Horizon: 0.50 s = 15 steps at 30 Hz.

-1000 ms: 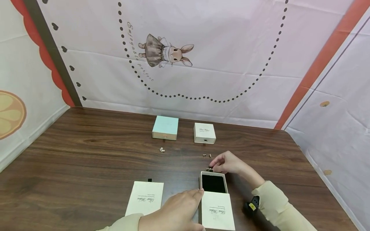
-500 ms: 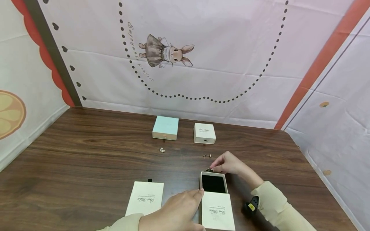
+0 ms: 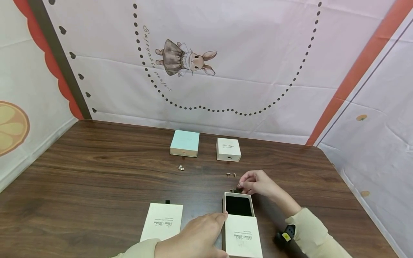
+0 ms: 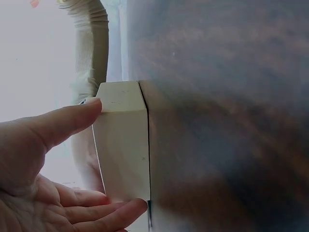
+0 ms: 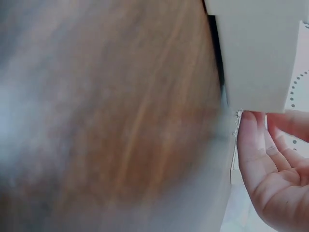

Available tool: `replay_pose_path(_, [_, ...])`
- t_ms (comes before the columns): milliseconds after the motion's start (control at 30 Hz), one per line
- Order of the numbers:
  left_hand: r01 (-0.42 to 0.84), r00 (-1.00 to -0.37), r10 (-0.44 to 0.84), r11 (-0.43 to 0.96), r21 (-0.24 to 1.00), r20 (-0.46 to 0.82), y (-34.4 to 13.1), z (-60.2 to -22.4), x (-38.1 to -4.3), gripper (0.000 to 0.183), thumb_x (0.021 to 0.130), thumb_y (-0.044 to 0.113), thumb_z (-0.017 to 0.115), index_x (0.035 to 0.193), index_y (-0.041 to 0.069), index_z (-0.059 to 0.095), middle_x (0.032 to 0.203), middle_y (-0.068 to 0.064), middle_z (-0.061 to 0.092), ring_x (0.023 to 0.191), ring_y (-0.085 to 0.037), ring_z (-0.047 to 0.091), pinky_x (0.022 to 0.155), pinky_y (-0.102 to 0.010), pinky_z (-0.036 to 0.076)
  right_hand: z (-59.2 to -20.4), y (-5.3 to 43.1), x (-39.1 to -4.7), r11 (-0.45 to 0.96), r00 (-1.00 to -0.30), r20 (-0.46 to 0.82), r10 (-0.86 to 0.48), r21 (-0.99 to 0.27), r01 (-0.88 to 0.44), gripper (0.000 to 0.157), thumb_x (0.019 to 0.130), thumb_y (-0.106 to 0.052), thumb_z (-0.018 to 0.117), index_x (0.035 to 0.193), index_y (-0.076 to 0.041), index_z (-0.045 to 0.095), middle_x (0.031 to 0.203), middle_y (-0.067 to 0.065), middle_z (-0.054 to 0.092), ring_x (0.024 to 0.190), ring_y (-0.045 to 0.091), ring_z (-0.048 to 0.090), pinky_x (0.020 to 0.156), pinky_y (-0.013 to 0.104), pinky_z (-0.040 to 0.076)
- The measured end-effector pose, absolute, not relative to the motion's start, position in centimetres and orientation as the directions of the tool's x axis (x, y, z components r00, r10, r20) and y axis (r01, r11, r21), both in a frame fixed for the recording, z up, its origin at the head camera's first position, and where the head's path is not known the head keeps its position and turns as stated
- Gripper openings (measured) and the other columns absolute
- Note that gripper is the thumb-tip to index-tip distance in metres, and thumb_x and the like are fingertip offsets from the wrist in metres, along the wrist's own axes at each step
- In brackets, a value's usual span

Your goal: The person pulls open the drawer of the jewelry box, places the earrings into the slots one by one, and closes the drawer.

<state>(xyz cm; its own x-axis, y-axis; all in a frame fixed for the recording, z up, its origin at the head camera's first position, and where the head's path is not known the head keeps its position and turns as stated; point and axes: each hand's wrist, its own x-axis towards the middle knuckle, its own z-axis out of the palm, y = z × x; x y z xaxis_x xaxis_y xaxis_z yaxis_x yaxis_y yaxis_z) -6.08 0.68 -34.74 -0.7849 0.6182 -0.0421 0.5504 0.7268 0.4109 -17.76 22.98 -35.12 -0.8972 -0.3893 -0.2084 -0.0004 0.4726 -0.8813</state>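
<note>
My left hand (image 3: 198, 231) holds a cream drawer-style jewelry box (image 3: 243, 236) at the table's front. In the left wrist view, my thumb and fingertips grip the side of its sleeve (image 4: 123, 150). The drawer (image 3: 253, 204) is partly pulled out at the far end and shows a black lining with nothing on it. Just beyond it, my right hand (image 3: 259, 183) pinches a small shiny piece (image 3: 239, 186) that looks like an earring, mostly hidden by the fingers. A second small metal piece (image 3: 232, 190) lies beside the drawer's dark pull tab.
Another cream box (image 3: 164, 218) lies shut to the left. At the back stand a light-blue box (image 3: 185, 141) and a small white box (image 3: 228, 148). A small cluster of earrings (image 3: 181, 168) and a pair of stud-like pieces (image 3: 231, 175) lie in front of them.
My right hand has picked up one small shiny piece from behind the drawer and moved slightly right. My left hand and the box have stayed in place.
</note>
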Motion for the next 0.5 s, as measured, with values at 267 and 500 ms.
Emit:
replay_pose_path(267, [0.497,-0.798,0.600,0.711,0.498,-0.060,0.63,-35.01,-5.97,0.088,0.062,0.043,0.081,0.132,0.003,0.045,0.125,-0.006,0.055,0.112,-0.018,0.053,0.088,-0.033,0.046,-34.61,23.70,-17.39,0.433,-0.906,-0.222,-0.360,-0.900,0.048,0.028,0.081,-0.007,0.066,0.096,0.016,0.060,0.078,0.010,0.067,0.064,0.013,0.062,0.065,0.033,0.054])
replay_pose_path(500, [0.472,-0.803,0.591,0.704,0.530,-0.070,0.72,-35.18,-5.91,0.088,0.063,0.041,0.081,0.133,0.003,0.043,0.126,-0.009,0.054,0.112,-0.020,0.053,0.089,-0.033,0.045,-34.55,23.77,-17.10,0.394,-0.893,-0.217,-0.395,-0.918,0.048,0.028,0.085,-0.008,0.063,0.099,0.016,0.059,0.084,0.014,0.068,0.067,0.013,0.064,0.065,0.029,0.054])
